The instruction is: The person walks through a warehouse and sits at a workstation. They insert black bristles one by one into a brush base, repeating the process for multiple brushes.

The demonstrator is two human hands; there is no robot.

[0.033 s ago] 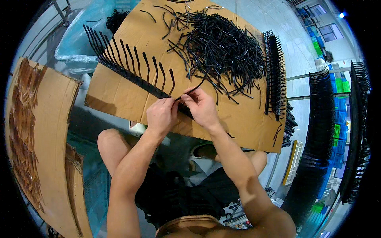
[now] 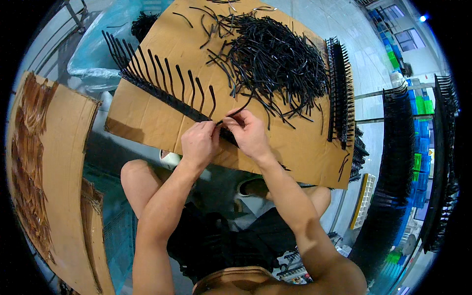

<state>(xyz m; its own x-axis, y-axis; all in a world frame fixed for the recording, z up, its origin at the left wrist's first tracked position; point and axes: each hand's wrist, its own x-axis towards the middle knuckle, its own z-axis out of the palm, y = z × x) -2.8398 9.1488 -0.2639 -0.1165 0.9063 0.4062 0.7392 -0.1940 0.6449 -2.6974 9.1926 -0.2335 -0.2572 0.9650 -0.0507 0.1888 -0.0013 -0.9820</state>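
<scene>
A long black bar [image 2: 169, 98] lies slantwise over the cardboard, with a row of thin, curved black strips standing up along it. Over the bar's near end, my right hand [image 2: 248, 133] pinches another thin black strip [image 2: 244, 108], whose free end points up and to the right. My left hand [image 2: 200, 143] is closed beside it, thumb and fingertips at the strip's lower end by the bar. My fingers hide how strip and bar meet. Beyond my hands, a big tangled heap of loose black strips [image 2: 275, 61] covers the middle of the cardboard.
The cardboard sheet [image 2: 162, 135] spans the work surface above my knees. Filled black racks [image 2: 339, 93] stand along its right edge. At the back left is a blue plastic bag [image 2: 93, 54]. Another cardboard piece with brown strips [image 2: 32, 162] lies left. Hanging black racks [image 2: 393, 162] are to the right.
</scene>
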